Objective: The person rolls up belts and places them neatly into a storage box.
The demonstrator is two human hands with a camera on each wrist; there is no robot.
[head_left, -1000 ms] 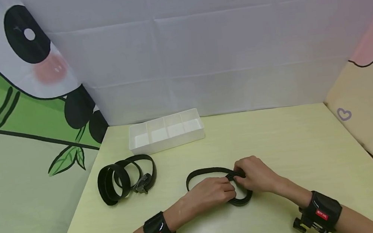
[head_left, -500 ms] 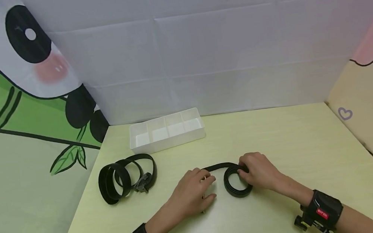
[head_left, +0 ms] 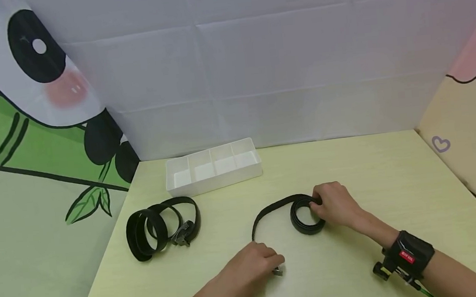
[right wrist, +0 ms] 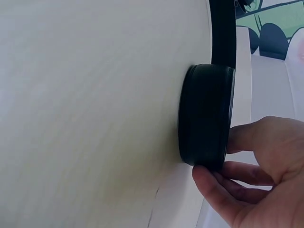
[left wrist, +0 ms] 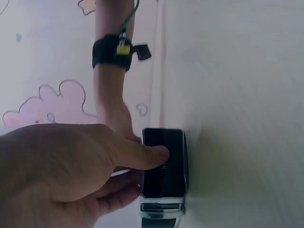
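A black belt (head_left: 272, 207) stands on edge on the table, partly wound into a round coil (right wrist: 205, 114) with a loose stretch curving off to the left. My right hand (head_left: 337, 205) grips the coil's right side, thumb inside the ring and fingers against its outer face. At the other end, my left hand (head_left: 247, 269) pinches the belt's buckle (left wrist: 164, 183), a dark plate with a silver rim; the thumb lies across its face in the left wrist view. In the head view the left hand covers most of the buckle.
To the left lies another black belt (head_left: 135, 237), loosely looped, with a grey buckle (head_left: 182, 235). A white tray (head_left: 219, 181) with several compartments sits at the back of the table (head_left: 351, 161), before a pale cloth backdrop (head_left: 276, 58).
My left hand let go of the coil, moved left and then towards me, and now holds the buckle. The belt's free stretch has lengthened; my right hand moved slightly away with the coil.
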